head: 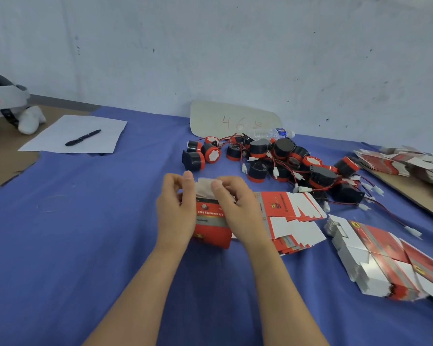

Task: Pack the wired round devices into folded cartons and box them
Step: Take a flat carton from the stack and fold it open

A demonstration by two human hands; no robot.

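Note:
A red and white carton (210,221) stands between my two hands at the middle of the blue cloth. My left hand (176,208) grips its left side, with fingers curled at the top flap. On the right side my right hand (238,206) holds it and pinches the pale top flap (205,187) with thumb and fingers. A heap of black and red round devices (280,161) with red wires and white plugs lies just beyond. Flat unfolded cartons (293,216) lie fanned out right of my right hand.
A bigger stack of flat cartons (385,260) lies at the near right, more flat cartons (410,161) on a brown board at far right. A cardboard sign (233,121) and a water bottle (278,133) stand by the wall. Paper with a pen (83,137) lies far left.

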